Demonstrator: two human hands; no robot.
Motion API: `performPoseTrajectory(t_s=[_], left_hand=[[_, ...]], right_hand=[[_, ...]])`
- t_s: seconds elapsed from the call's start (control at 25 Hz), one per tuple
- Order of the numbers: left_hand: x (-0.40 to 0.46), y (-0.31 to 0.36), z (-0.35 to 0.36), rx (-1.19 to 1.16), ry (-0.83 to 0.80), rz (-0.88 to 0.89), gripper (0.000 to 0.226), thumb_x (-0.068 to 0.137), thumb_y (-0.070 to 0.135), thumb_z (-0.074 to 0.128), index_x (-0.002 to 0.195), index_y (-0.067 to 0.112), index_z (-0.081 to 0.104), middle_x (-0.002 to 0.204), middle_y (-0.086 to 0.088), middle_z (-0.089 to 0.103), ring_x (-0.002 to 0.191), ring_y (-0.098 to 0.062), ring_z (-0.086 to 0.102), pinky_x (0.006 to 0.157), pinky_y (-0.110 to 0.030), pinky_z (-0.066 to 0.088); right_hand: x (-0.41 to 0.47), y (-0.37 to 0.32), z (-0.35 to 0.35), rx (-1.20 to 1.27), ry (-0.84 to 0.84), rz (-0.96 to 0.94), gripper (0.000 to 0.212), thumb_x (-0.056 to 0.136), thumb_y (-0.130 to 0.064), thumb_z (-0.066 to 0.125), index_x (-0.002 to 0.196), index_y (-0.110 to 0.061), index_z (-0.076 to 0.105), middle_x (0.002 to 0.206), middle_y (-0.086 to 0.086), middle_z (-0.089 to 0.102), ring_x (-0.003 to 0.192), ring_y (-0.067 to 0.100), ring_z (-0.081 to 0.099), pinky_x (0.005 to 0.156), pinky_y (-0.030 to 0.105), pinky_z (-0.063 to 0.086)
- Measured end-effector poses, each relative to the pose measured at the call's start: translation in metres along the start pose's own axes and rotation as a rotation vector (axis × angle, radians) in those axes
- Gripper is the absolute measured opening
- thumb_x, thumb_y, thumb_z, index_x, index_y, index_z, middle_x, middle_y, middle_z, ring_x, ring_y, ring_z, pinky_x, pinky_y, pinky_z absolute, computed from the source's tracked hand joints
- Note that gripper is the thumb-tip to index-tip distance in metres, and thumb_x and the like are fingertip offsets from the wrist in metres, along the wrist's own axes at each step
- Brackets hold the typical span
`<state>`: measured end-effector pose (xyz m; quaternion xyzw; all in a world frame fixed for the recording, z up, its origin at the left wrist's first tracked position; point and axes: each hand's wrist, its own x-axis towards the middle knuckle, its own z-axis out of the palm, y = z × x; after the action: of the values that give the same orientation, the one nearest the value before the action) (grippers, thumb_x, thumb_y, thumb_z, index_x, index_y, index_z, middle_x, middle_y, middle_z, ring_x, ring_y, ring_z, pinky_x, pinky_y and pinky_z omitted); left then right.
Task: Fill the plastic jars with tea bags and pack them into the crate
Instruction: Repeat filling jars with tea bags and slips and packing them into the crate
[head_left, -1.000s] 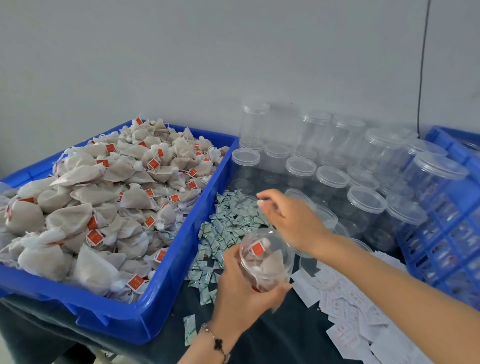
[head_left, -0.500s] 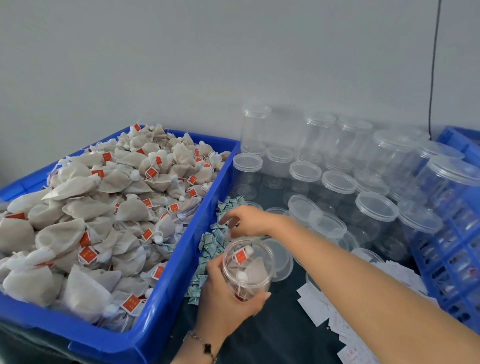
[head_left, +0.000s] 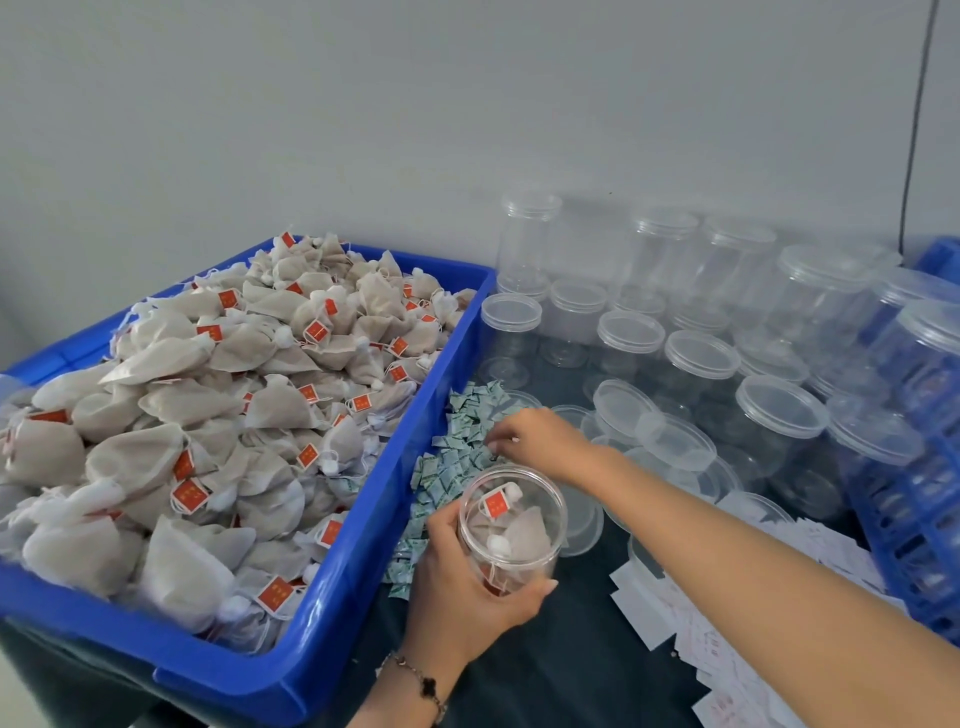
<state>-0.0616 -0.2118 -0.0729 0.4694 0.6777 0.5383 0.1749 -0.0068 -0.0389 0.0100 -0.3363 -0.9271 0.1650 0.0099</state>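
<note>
Two crates (head_left: 930, 525) cut off at frame edges. Right hand (head_left: 540, 439) fingertips hidden among sachets (head_left: 452, 467), grip unclear. Left hand (head_left: 467, 587) fingers grip jar (head_left: 511, 525). Dark worktop (head_left: 561, 670), grey wall (head_left: 363, 114).

Tea bags (head_left: 208, 415) left of jars (head_left: 701, 358)

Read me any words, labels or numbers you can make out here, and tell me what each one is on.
No text is legible.
Red tags on the tea bags: pale marks, too blurred.
Red tag in the held jar: the same.
Small green-white sachets: print too small.
White paper slips: faint reddish print, unreadable.
</note>
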Motion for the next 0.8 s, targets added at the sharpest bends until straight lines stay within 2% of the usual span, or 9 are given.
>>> performPoseTrajectory(t_s=[0.08, 0.16, 0.2, 0.32, 0.44, 0.56, 0.64, 0.72, 0.8], left_hand=[[0.000, 0.000, 0.000, 0.007, -0.012, -0.009, 0.098, 0.039, 0.068, 0.076, 0.117, 0.033, 0.028, 0.110, 0.027, 0.046, 0.099, 0.013, 0.052, 0.076, -0.001, 0.043], [-0.001, 0.000, 0.000, 0.009, -0.024, -0.019, 0.099, 0.038, 0.070, 0.075, 0.117, 0.033, 0.027, 0.110, 0.028, 0.044, 0.099, 0.013, 0.051, 0.075, -0.001, 0.042], [-0.001, 0.000, 0.000, 0.009, -0.025, -0.024, 0.099, 0.038, 0.070, 0.075, 0.117, 0.033, 0.027, 0.110, 0.028, 0.044, 0.098, 0.011, 0.052, 0.075, -0.001, 0.042], [0.000, 0.004, -0.001, 0.017, -0.024, -0.027, 0.101, 0.037, 0.071, 0.074, 0.118, 0.030, 0.028, 0.108, 0.028, 0.043, 0.094, 0.007, 0.053, 0.073, 0.000, 0.040], [-0.001, 0.016, 0.004, -0.012, -0.028, 0.001, 0.100, 0.037, 0.069, 0.075, 0.118, 0.029, 0.032, 0.103, 0.027, 0.048, 0.093, 0.018, 0.053, 0.069, 0.001, 0.041], [-0.009, 0.032, 0.020, -0.084, -0.046, 0.058, 0.095, 0.039, 0.064, 0.078, 0.116, 0.029, 0.035, 0.104, 0.025, 0.051, 0.096, 0.022, 0.051, 0.072, 0.002, 0.040], [-0.017, 0.039, 0.033, -0.100, -0.089, 0.105, 0.091, 0.041, 0.063, 0.078, 0.115, 0.034, 0.035, 0.104, 0.025, 0.052, 0.098, 0.020, 0.052, 0.074, 0.002, 0.040], [-0.026, 0.046, 0.048, -0.097, -0.163, 0.138, 0.087, 0.041, 0.065, 0.078, 0.112, 0.041, 0.035, 0.104, 0.025, 0.054, 0.100, 0.019, 0.052, 0.074, 0.001, 0.041], [-0.032, 0.051, 0.062, -0.081, -0.228, 0.174, 0.086, 0.042, 0.067, 0.076, 0.113, 0.044, 0.034, 0.106, 0.028, 0.052, 0.102, 0.020, 0.051, 0.075, 0.003, 0.039]], right_hand=[[-0.019, 0.001, -0.020, 0.164, 0.135, 0.018, 0.024, 0.095, -0.029, 0.052, 0.112, -0.023, 0.069, 0.110, -0.002, 0.069, 0.099, 0.012, 0.062, 0.087, 0.029, 0.046], [-0.049, -0.001, -0.038, 0.324, 0.318, -0.043, 0.012, 0.091, -0.027, 0.059, 0.096, -0.033, 0.068, 0.095, -0.012, 0.070, 0.085, 0.000, 0.061, 0.080, 0.022, 0.050], [-0.067, -0.006, -0.044, 0.346, 0.336, -0.104, 0.014, 0.088, -0.025, 0.062, 0.090, -0.038, 0.062, 0.089, -0.015, 0.068, 0.081, -0.003, 0.060, 0.074, 0.018, 0.050], [-0.110, -0.022, -0.044, 0.219, 0.140, -0.185, 0.023, 0.087, -0.028, 0.061, 0.095, -0.042, 0.045, 0.089, -0.016, 0.061, 0.082, -0.005, 0.055, 0.068, 0.010, 0.043], [-0.132, -0.019, -0.046, 0.105, 0.127, -0.230, 0.013, 0.088, -0.032, 0.060, 0.100, -0.037, 0.056, 0.105, -0.020, 0.061, 0.097, -0.007, 0.048, 0.080, 0.006, 0.035], [-0.160, 0.013, -0.057, 0.306, 0.316, -0.056, 0.018, 0.087, -0.023, 0.063, 0.087, -0.041, 0.061, 0.098, -0.019, 0.067, 0.086, -0.005, 0.056, 0.076, 0.009, 0.041], [-0.182, 0.045, -0.047, 0.264, 0.352, 0.147, 0.018, 0.088, -0.018, 0.062, 0.089, -0.036, 0.063, 0.094, -0.016, 0.067, 0.087, -0.003, 0.060, 0.080, 0.017, 0.046], [-0.209, 0.078, -0.023, 0.102, 0.291, 0.345, 0.016, 0.091, -0.020, 0.058, 0.105, -0.028, 0.064, 0.108, -0.011, 0.065, 0.101, 0.006, 0.060, 0.088, 0.022, 0.046], [-0.233, 0.101, 0.003, -0.057, 0.203, 0.478, 0.036, 0.095, -0.032, 0.052, 0.130, -0.024, 0.051, 0.136, -0.006, 0.051, 0.123, 0.011, 0.047, 0.099, 0.024, 0.037]])
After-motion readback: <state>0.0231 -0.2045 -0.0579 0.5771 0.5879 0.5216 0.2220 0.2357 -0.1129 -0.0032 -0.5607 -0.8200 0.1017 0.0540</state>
